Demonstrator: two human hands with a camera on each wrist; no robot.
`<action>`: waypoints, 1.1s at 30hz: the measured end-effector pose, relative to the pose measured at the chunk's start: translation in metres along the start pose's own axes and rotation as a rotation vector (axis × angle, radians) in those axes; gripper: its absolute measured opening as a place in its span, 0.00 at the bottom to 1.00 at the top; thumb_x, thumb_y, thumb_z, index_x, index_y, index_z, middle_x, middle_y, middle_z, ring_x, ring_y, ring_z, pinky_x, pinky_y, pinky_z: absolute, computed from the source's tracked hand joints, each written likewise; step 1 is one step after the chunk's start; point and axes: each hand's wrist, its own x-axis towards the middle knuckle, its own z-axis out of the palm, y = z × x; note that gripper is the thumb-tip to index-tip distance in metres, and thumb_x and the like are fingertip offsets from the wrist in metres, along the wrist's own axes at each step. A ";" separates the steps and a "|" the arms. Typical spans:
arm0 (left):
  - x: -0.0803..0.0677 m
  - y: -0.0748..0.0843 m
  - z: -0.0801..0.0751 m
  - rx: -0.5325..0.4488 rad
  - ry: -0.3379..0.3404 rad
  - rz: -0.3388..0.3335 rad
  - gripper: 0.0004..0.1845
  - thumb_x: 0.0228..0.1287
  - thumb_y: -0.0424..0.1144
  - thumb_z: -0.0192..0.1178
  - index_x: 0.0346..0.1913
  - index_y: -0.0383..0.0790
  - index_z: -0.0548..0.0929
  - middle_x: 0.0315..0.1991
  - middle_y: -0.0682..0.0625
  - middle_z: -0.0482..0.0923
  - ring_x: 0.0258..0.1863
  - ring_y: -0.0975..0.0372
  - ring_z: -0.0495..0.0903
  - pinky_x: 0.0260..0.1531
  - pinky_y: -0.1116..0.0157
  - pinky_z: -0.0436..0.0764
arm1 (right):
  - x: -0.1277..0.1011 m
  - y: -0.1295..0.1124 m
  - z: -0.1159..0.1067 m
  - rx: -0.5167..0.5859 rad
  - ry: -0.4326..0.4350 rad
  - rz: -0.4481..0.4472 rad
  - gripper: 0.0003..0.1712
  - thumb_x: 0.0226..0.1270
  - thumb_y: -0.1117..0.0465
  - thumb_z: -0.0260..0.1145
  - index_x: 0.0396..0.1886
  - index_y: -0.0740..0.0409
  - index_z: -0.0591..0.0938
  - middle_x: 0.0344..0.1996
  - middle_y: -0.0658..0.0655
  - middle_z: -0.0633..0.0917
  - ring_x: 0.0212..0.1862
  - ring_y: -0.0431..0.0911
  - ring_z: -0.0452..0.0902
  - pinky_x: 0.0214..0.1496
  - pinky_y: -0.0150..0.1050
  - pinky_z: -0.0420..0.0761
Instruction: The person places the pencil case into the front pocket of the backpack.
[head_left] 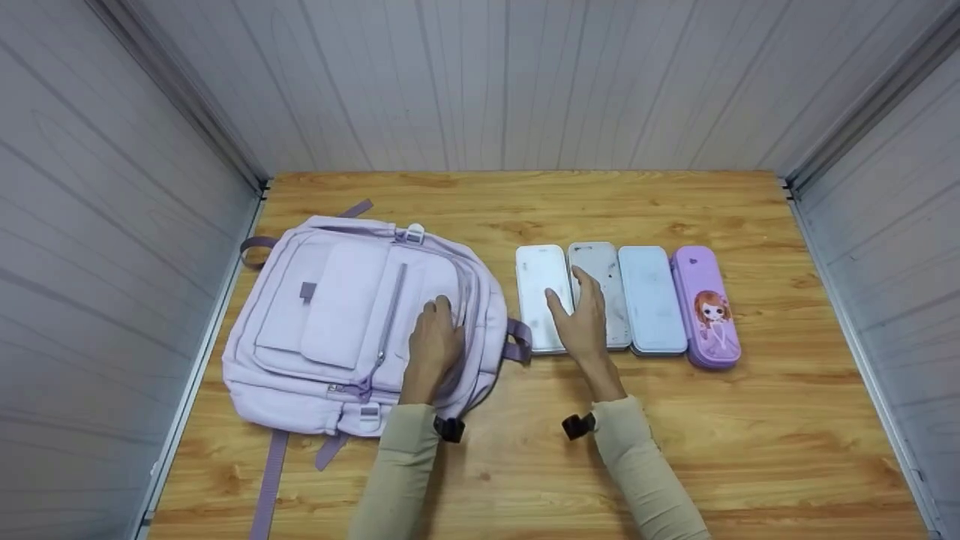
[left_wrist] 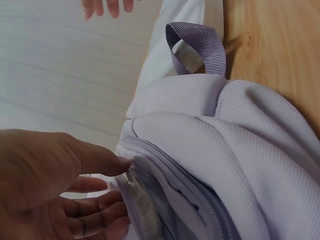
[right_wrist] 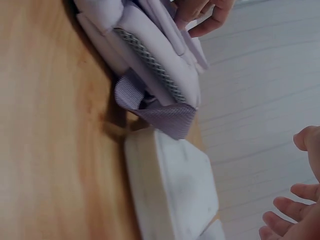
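Left hand (head_left: 433, 341) pressing relaxed fingers on the lilac fabric backpack (head_left: 352, 322) lying flat on the wooden table (head_left: 750, 435), right hand (head_left: 581, 319) hovering spread, empty, over two white pencil tins (head_left: 574, 296).

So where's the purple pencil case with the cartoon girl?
Head view: purple pencil case lies at the right end of the row, beside the pale blue case.

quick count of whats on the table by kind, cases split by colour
backpack, lilac: 1
white pencil cases: 3
purple pencil case with a cartoon girl: 1
total: 5 things on the wooden table
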 end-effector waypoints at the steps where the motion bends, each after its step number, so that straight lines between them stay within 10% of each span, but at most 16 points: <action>1: -0.001 0.000 0.000 0.000 0.010 0.001 0.14 0.56 0.31 0.60 0.44 0.32 0.72 0.37 0.36 0.75 0.38 0.43 0.78 0.35 0.46 0.78 | -0.002 0.002 0.001 0.009 -0.002 0.016 0.36 0.63 0.54 0.65 0.65 0.67 0.67 0.60 0.67 0.73 0.64 0.58 0.66 0.67 0.51 0.63; 17: -0.003 -0.002 -0.002 -0.039 0.028 0.041 0.04 0.55 0.29 0.54 0.33 0.32 0.76 0.32 0.37 0.78 0.33 0.41 0.79 0.35 0.47 0.76 | -0.029 0.017 0.018 0.118 -0.074 0.252 0.49 0.62 0.53 0.67 0.73 0.67 0.50 0.68 0.71 0.60 0.71 0.60 0.57 0.73 0.49 0.57; 33: 0.002 0.006 -0.037 -0.096 0.004 -0.012 0.02 0.49 0.29 0.55 0.25 0.35 0.78 0.28 0.40 0.78 0.29 0.46 0.78 0.34 0.51 0.77 | -0.053 0.019 0.034 0.022 0.028 0.185 0.53 0.56 0.56 0.71 0.72 0.70 0.50 0.69 0.72 0.58 0.71 0.62 0.52 0.73 0.54 0.51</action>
